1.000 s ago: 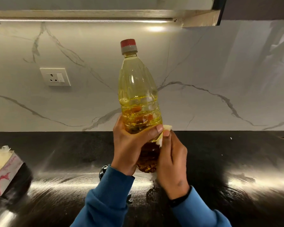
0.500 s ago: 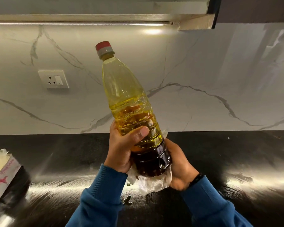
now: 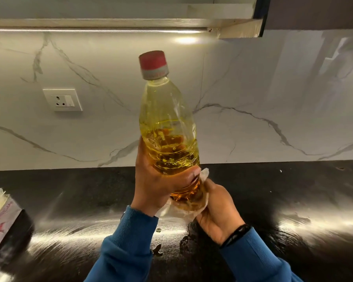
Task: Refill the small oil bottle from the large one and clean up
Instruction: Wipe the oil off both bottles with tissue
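Note:
A clear plastic oil bottle [image 3: 167, 127] with a red cap, about half full of yellow oil, is held up in the air above the black counter [image 3: 293, 192], its top leaning slightly toward me. My left hand [image 3: 157, 184] grips its lower body, thumb across the front. My right hand [image 3: 216, 212] cups the bottle's base from below and holds a crumpled white tissue [image 3: 183, 210] against it. The tissue looks oily and see-through. No small bottle is visible.
A pink and white tissue box [image 3: 0, 218] with tissue sticking out sits at the counter's left edge. A wall socket [image 3: 62, 99] is on the marble backsplash. A cabinet with a light strip [image 3: 110, 30] hangs overhead. A small dark object [image 3: 157, 249] lies on the counter under my arms.
The bottle went from upright to leaning left and is now near upright again, closer to the camera. My right hand moved from the bottle's side to under its base with the tissue.

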`<action>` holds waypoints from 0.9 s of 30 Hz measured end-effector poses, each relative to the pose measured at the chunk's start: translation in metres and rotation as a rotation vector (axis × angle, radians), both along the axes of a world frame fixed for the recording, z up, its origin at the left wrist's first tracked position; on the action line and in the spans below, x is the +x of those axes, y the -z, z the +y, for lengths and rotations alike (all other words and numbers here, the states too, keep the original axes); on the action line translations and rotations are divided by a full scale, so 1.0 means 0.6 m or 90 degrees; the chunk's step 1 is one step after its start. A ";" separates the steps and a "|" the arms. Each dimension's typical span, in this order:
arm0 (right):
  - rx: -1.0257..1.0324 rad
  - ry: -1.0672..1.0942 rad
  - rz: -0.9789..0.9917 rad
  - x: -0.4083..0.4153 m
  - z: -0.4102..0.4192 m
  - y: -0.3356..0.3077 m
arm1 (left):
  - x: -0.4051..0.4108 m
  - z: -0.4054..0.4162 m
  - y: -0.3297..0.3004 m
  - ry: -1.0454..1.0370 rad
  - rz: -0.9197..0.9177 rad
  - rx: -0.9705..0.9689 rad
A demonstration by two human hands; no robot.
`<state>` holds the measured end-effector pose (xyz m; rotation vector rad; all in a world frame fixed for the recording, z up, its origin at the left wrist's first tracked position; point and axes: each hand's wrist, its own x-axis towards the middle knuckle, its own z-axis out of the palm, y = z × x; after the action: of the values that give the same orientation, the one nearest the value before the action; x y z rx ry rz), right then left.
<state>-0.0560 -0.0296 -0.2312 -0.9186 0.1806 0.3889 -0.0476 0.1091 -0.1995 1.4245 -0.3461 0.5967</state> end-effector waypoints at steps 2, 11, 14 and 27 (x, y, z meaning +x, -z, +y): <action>-0.007 0.033 0.011 0.002 -0.009 0.002 | 0.006 -0.002 0.005 0.009 0.018 -0.023; 0.061 0.109 0.041 -0.001 0.005 0.013 | 0.019 -0.034 0.019 -0.072 0.007 -0.002; 0.002 0.085 0.040 -0.005 0.005 0.020 | 0.023 -0.037 0.023 -0.113 0.002 0.023; -0.241 0.200 0.014 0.010 -0.065 0.060 | 0.088 -0.097 0.093 -0.056 0.156 -0.081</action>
<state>-0.0500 -0.0687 -0.2672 -1.2368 0.4225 0.0720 0.0054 0.0509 -0.2552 1.3768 -0.0501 0.4987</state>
